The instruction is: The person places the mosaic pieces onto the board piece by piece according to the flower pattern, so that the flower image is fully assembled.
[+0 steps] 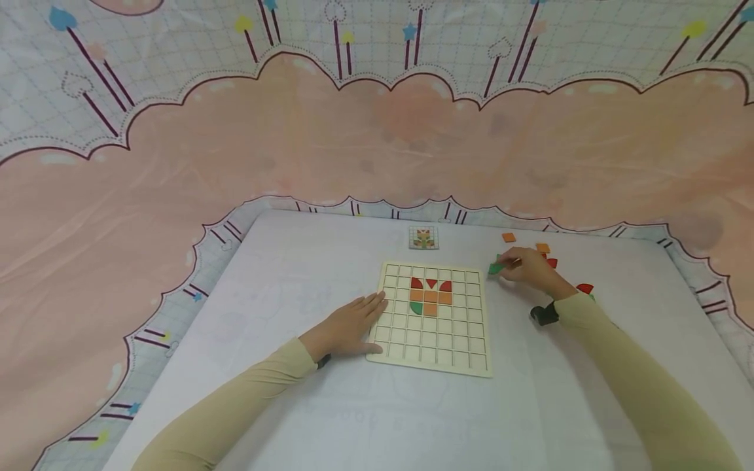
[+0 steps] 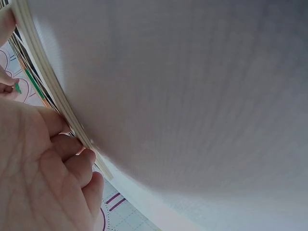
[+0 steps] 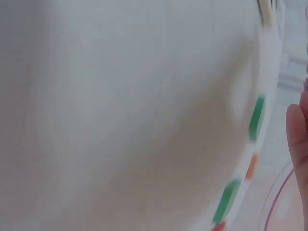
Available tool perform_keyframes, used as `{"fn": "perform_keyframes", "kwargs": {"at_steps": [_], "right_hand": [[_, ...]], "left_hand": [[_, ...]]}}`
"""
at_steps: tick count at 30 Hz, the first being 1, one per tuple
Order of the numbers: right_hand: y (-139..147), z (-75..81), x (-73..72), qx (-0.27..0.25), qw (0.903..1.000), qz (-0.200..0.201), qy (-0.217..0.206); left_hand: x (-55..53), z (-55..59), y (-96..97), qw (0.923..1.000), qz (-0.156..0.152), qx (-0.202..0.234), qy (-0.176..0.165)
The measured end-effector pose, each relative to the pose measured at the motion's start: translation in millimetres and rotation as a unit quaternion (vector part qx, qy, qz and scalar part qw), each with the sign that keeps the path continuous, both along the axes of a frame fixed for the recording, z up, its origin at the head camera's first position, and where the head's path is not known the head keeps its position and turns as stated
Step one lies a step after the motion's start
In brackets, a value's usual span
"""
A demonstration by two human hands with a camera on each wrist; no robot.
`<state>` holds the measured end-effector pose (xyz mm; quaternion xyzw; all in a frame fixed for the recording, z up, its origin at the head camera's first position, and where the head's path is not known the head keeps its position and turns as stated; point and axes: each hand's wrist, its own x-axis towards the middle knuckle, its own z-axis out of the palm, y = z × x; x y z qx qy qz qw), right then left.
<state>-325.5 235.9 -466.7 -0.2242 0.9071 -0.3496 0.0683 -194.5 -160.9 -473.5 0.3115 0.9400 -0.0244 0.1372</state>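
Observation:
A pale square grid board (image 1: 421, 337) lies on the table. Its upper middle cells hold red pieces (image 1: 446, 286), several orange square tiles (image 1: 430, 297) and one green rounded piece (image 1: 416, 307). My left hand (image 1: 347, 325) rests along the board's left side, fingers touching the edge and thumb by the near corner. Close up in the left wrist view, the left fingers (image 2: 79, 166) touch the board's rim (image 2: 53, 86). Right of the board, my right hand (image 1: 530, 268) pinches a green piece (image 1: 495, 268) just above the table; its exact shape is partly hidden.
A small pattern card (image 1: 423, 238) lies behind the board. Loose orange tiles (image 1: 509, 237) are at the back right. Red pieces (image 1: 585, 288) lie near the right forearm, some partly covered by it. A patterned cloth (image 1: 377, 144) hangs behind the table.

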Motion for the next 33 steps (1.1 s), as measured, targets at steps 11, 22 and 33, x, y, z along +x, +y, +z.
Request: {"fn": "perform_keyframes", "kwargs": {"at_steps": [11, 22, 33], "right_hand": [[-33.9, -4.8, 17.8, 0.018, 0.9985, 0.052, 0.007], [-61.3, -6.7, 11.0, 0.033, 0.9957, 0.083, -0.023], [-68.8, -7.4, 11.9, 0.071, 0.9929, 0.088, -0.039]], "left_hand": [[0.1, -1.1, -1.3, 1.0, 0.004, -0.005, 0.001], [-1.5, -2.2, -2.0, 0.9999, -0.001, -0.008, 0.005], [-1.7, -3.6, -0.5, 0.9999, -0.001, -0.012, 0.006]]}}
